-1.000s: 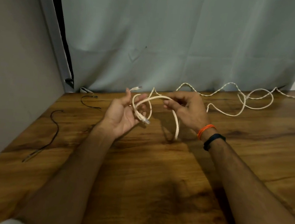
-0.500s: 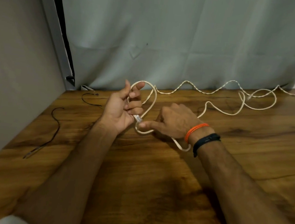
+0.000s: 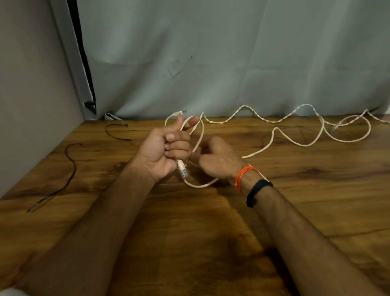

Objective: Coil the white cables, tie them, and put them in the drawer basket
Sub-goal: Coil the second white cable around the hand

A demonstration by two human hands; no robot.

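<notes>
The white cable (image 3: 270,140) is gripped in the curled left hand (image 3: 163,148) — its clear plug (image 3: 182,169) hanging below — and pinched by the right hand (image 3: 216,159), above the wooden table (image 3: 204,243). Its remainder is snaked rightward beside a grey curtain (image 3: 221,55); two black wires (image 3: 70,160) are left by the wall.

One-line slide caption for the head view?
Left hand grips the white cable near its plug while the right hand forms a loop over the wooden table.
</notes>
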